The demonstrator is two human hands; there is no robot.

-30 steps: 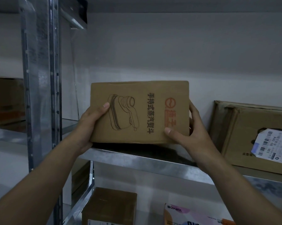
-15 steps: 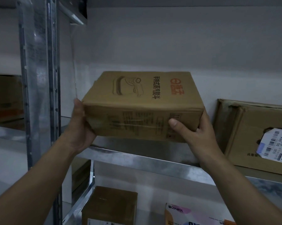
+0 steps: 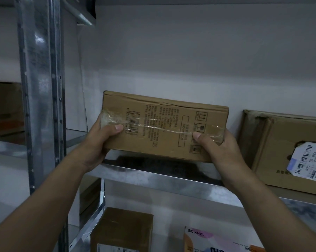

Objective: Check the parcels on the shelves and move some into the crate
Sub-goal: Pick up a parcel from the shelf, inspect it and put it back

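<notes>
A brown cardboard parcel (image 3: 164,124) is held up just above the metal shelf (image 3: 171,180), its taped face with a barcode and printed text turned toward me. My left hand (image 3: 102,137) grips its left end, thumb across the tape. My right hand (image 3: 213,144) grips its right end, thumb on the front face. The fingers of both hands are hidden behind the box. No crate is in view.
A second cardboard parcel (image 3: 280,148) with a white barcode label leans on the same shelf at the right. Below lie a small brown box (image 3: 122,230) and a pink-and-white package (image 3: 213,240). A steel upright (image 3: 40,88) stands at the left, with another box (image 3: 4,108) beyond it.
The parcel has been rotated in both hands: first the face with the iron drawing showed, then the box tipped, now its taped barcode side faces me.
</notes>
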